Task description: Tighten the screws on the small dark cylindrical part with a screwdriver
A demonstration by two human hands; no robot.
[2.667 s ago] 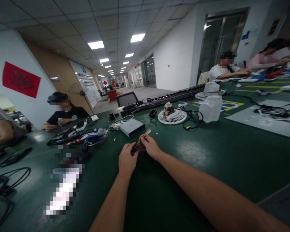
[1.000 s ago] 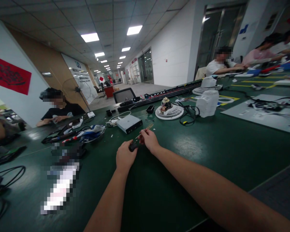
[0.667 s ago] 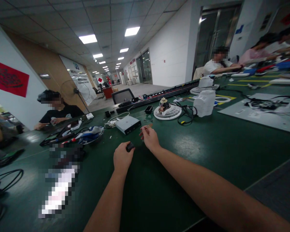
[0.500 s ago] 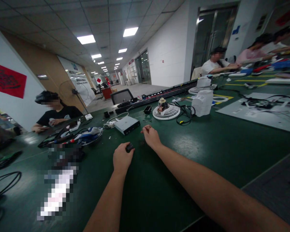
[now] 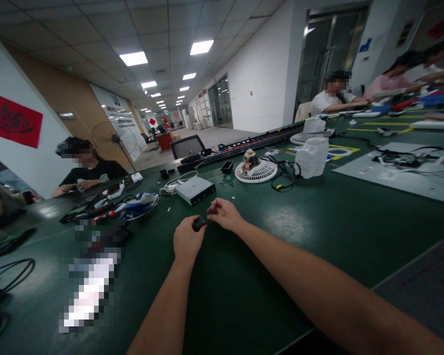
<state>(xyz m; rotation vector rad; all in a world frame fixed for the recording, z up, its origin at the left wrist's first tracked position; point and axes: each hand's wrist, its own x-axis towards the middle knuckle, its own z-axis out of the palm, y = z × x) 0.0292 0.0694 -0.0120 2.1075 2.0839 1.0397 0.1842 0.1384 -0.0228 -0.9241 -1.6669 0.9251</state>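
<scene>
My left hand (image 5: pixel 187 238) is closed around a small black block-like part (image 5: pixel 199 224), whose end shows between thumb and fingers. My right hand (image 5: pixel 225 215) is just to the right of that part, its fingertips pinched and turned toward it, with a narrow gap between. What the right fingers hold, if anything, is too small to name. Beyond both hands lies a flat grey metal-cased box (image 5: pixel 195 190) with a dark front. Behind it stands a small open black box (image 5: pixel 227 167).
A round white fan grille with a motor (image 5: pixel 256 170) and a white plastic housing (image 5: pixel 311 158) stand at the back. A large grey panel (image 5: pixel 399 170) lies right. Cables and a blue-white bundle (image 5: pixel 142 204) lie left. A person in black (image 5: pixel 96 170) sits across the green table (image 5: pixel 266 296).
My right hand has moved left and slightly toward me, bringing its fingers closer to the black part. The left hand keeps its grip in nearly the same place.
</scene>
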